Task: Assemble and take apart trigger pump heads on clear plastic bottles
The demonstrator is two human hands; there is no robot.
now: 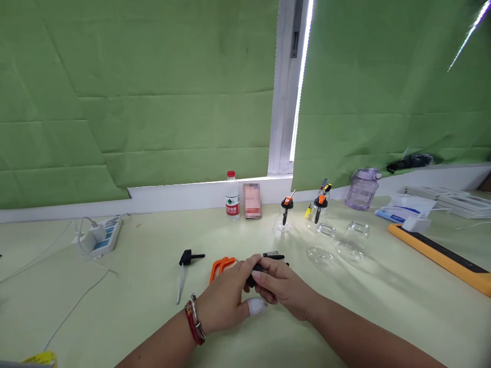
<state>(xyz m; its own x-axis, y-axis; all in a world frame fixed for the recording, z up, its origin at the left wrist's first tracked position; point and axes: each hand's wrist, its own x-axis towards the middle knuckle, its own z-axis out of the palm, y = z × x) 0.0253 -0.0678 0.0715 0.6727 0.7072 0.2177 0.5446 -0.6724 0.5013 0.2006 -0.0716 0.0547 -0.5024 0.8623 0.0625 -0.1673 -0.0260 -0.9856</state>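
Observation:
Near the front middle of the table, a small black part (pixel 253 276) is held between my two hands, mostly covered by fingers. My left hand (pixel 233 294), with a white wrap on the thumb, has its fingers closed on the part's left side. My right hand (pixel 282 281) pinches it from the right with thumb and fingers. An orange looped plastic piece (pixel 221 266) lies just beyond my left hand. Beyond my right hand rests a metal spring (pixel 271 253) beside a black rod, partly hidden. To the left lies a black crank-like piece (pixel 186 257) with a pale metal rod.
Glass jars (pixel 358 235), two with black-and-orange tops (pixel 287 202), stand at the right. A water bottle (pixel 232 199) and a pink box (pixel 252 202) are by the wall. A power strip (pixel 107 237) with cables sits left; an orange-black bar (pixel 441 258) and purple jug (pixel 361 190) are right.

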